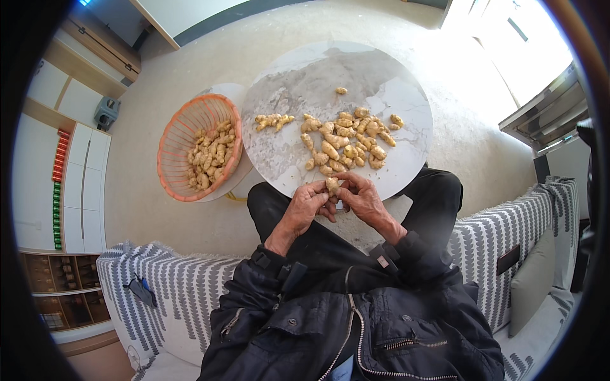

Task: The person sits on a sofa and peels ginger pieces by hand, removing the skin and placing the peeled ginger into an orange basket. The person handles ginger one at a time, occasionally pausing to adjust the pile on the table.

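Between my two hands, at the near edge of the round marbled table (279, 162), is a small knobbly piece of ginger root (332, 185). The fingers of my left hand (308, 203) are closed on its left side. From the right, my right hand (363, 198) grips the same piece with thumb and fingers. Just beyond my hands lies a loose pile of ginger pieces (346, 136). A larger branched ginger root (274, 120) rests apart to the left, and one small piece (342, 91) sits farther back. Crumbs are scattered around the pile.
Left of the table, an orange-rimmed basket (166, 152) holds many ginger roots and stands on a smaller round table (222, 92). My legs are against the table's near edge. Behind me is a sofa with a patterned cover (171, 273). Cabinets (86, 171) line the left wall.
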`<action>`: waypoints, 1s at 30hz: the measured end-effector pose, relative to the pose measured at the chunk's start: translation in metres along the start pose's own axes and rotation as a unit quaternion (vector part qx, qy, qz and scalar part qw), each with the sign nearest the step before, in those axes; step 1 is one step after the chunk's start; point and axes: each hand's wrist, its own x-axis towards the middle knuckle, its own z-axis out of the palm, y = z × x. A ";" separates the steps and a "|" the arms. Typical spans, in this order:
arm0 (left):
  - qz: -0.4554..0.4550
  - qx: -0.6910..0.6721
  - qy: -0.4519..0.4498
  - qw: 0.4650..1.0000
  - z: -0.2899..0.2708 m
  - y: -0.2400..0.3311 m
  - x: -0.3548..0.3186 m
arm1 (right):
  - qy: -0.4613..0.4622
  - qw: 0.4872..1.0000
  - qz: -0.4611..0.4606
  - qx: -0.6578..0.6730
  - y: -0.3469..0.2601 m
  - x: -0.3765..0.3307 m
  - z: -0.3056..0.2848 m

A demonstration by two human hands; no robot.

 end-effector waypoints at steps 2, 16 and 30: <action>-0.012 -0.028 0.015 0.999 0.000 0.000 -0.001 | -0.002 1.000 -0.009 -0.002 0.003 -0.001 0.001; 0.231 -0.172 0.323 0.902 -0.114 0.066 -0.010 | 0.012 0.997 0.047 -0.055 0.020 0.001 -0.005; 0.198 0.413 0.188 0.869 -0.052 0.028 0.093 | 0.029 0.995 0.085 -0.032 0.024 0.008 -0.022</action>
